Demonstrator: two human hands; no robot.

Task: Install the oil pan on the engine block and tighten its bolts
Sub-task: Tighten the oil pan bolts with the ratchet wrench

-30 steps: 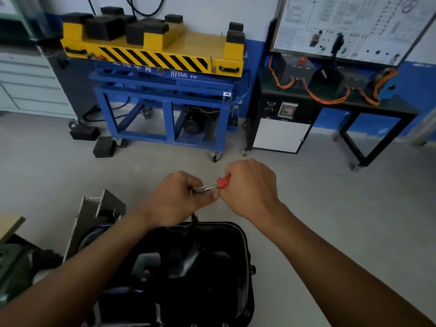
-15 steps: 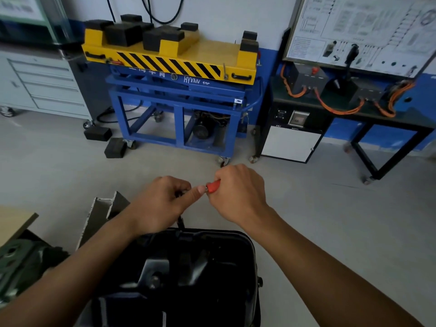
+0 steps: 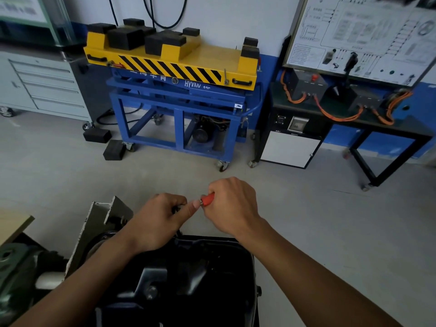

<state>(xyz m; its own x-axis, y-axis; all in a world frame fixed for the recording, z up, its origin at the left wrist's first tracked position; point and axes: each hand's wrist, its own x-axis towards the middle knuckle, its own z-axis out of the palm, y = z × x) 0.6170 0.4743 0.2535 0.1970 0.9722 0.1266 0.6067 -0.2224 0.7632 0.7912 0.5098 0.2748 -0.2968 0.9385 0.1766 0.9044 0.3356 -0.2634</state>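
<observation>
— While we start nearest, where is the pan?
— The black oil pan (image 3: pixel 212 267) lies lowest in view, under both forearms, with a grey bracket (image 3: pixel 99 223) on its left.
— And the grips?
— Just beyond its far rim. The right grip (image 3: pixel 232 208) is clenched round a red-handled tool (image 3: pixel 208 199); the left grip (image 3: pixel 155 223) curls over the tool's other end, thumb tip touching the handle.
— Farther off?
— A blue lift cart (image 3: pixel 179 109), yellow-topped, stands by the wall.
</observation>
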